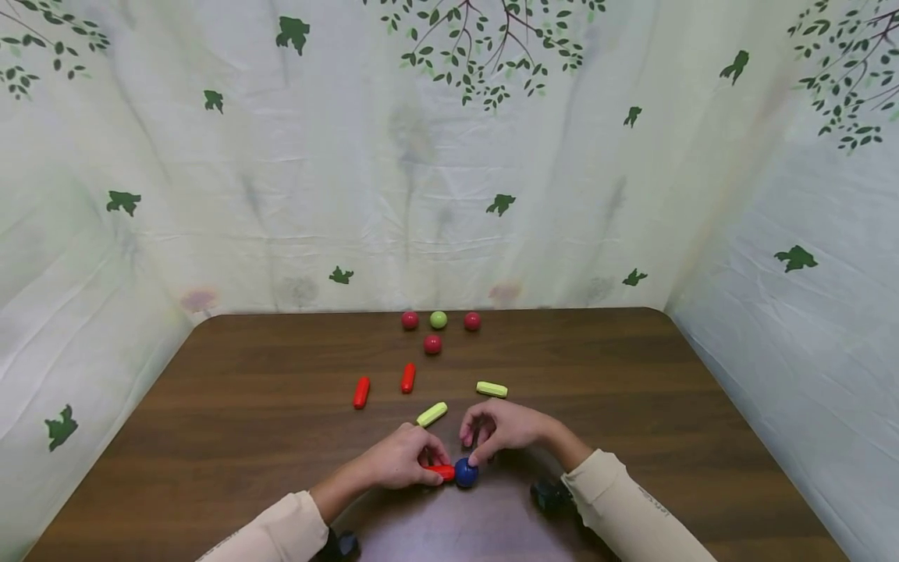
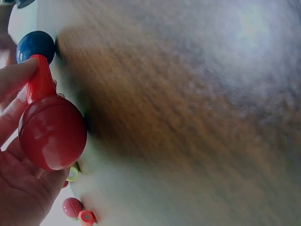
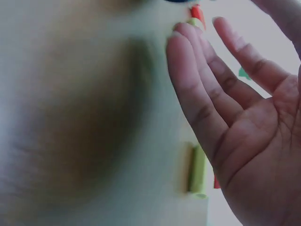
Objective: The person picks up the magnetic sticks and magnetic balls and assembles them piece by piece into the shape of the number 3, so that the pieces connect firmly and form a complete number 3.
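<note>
Between our two hands, low over the table (image 1: 246,375), a blue ball (image 1: 467,473) meets one end of a red stick (image 1: 442,473). Our left hand (image 1: 403,457) pinches that stick between thumb and fingers, and at its other end, beside the palm, we see a red ball (image 2: 52,136). Our right hand (image 1: 511,428) grasps nothing: its thumb touches the blue ball while the fingers extend loosely, apart from it. Beneath the grip we have dark brown wood grain, turning paler and shinier on the side toward us. Just beyond the left hand lies a yellow-green stick (image 1: 431,414); a second yellow-green stick (image 1: 492,389) lies just beyond the right. Farther out and leftward of the grip are two loose red sticks (image 1: 361,393), and well past it, toward the far edge, a green ball (image 1: 438,320) sits among three other red balls (image 1: 432,344). Behind all this, we face pale, creased cloth walls (image 1: 337,140), with leafy branches (image 1: 492,47) high up and scattered dark green patches (image 1: 292,33).
</note>
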Available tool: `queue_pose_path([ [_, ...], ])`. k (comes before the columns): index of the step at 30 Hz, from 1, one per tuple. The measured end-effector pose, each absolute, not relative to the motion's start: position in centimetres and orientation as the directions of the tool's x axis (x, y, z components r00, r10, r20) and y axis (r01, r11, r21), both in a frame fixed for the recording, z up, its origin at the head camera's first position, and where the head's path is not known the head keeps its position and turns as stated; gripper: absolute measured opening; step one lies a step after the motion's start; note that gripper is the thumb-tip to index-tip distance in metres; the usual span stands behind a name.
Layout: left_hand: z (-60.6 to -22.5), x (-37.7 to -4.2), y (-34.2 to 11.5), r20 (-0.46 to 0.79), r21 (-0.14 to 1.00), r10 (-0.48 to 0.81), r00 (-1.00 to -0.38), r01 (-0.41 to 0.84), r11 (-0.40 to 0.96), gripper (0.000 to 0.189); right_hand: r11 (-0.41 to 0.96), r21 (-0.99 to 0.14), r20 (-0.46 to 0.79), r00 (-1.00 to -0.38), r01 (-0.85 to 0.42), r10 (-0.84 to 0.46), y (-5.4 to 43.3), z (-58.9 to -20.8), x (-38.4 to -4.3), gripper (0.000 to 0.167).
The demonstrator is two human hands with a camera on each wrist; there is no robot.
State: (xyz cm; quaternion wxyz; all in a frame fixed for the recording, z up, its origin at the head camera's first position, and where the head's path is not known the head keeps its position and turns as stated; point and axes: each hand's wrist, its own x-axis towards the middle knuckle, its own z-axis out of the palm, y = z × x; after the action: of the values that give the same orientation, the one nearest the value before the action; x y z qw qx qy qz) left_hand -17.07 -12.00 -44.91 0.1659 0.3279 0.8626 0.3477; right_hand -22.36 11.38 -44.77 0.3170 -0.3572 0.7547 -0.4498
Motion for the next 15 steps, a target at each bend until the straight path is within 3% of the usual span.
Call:
queue_pose_path([
  [7, -44.5, -17.0, -12.3, -0.059, 0.714, 0.679, -0.732, 0.445, 0.541, 0.012, 0.341, -0.823, -0.028, -0.568, -0.454, -0.823, 9.0, -43.5, -24.8, 0.026],
  [15, -44.6, -17.0, -12.2, -0.063, 0.708, 0.686, -0.725, 0.452, 0.543, 0.012, 0.445, -0.701, -0.061, -0.575, -0.557, -0.816, 5.9, -43.1, -27.1, 0.028],
])
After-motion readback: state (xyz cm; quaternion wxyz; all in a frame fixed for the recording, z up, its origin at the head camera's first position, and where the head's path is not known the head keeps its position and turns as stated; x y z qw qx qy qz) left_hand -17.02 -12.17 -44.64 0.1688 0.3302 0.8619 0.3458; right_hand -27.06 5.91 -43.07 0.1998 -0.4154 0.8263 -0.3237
